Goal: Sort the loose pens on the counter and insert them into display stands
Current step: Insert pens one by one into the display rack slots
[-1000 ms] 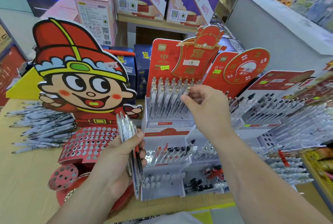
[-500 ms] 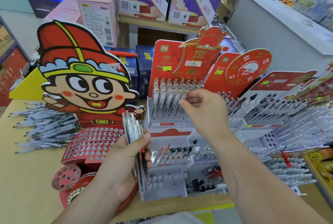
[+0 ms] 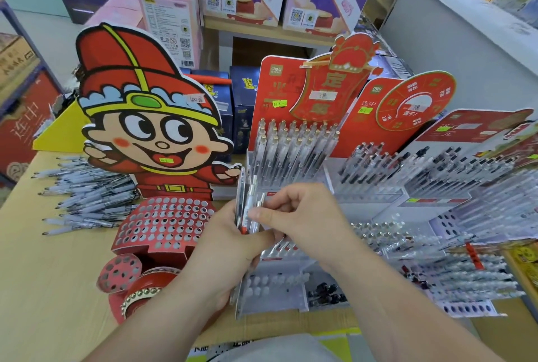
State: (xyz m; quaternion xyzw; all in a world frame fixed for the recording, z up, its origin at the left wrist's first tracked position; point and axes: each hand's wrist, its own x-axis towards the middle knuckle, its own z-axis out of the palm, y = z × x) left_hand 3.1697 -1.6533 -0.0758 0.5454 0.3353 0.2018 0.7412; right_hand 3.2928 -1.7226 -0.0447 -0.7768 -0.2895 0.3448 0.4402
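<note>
The left hand [image 3: 230,245] grips a bundle of pens [image 3: 244,198] just before the stand [image 3: 266,94]; the right hand [image 3: 302,216] pinches one (apparently picking). Next, likely, a free hole.

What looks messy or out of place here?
The loose pens lie scattered in a heap on the counter, left of the cartoon stand, whose holes look mostly empty. Pens in the red stand sit upright in rows. The left hand holds a pen bundle; the right hand pinches one.
</note>
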